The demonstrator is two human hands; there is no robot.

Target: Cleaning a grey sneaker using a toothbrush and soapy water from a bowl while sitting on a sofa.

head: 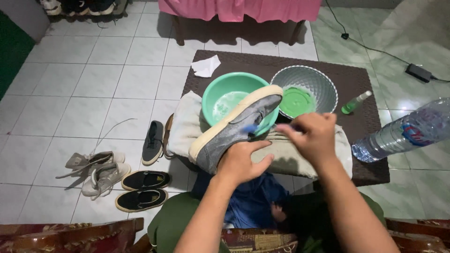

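My left hand [243, 161] grips a grey canvas shoe [243, 124] with a cream sole by its heel end, tilting it over a beige towel [286, 154]. Its toe points up over the green plastic basin [225, 96]. My right hand [311, 136] holds a small brush [255, 129] with a blue head against the shoe's side; the brush is blurred.
A dark low table [356, 84] carries a clear glass bowl [318, 84] with a green lid inside, a green spray bottle [355, 103] and a crumpled white tissue [206, 65]. A large water bottle [408, 131] lies at the right. Several shoes [122, 173] sit on the tiled floor, left.
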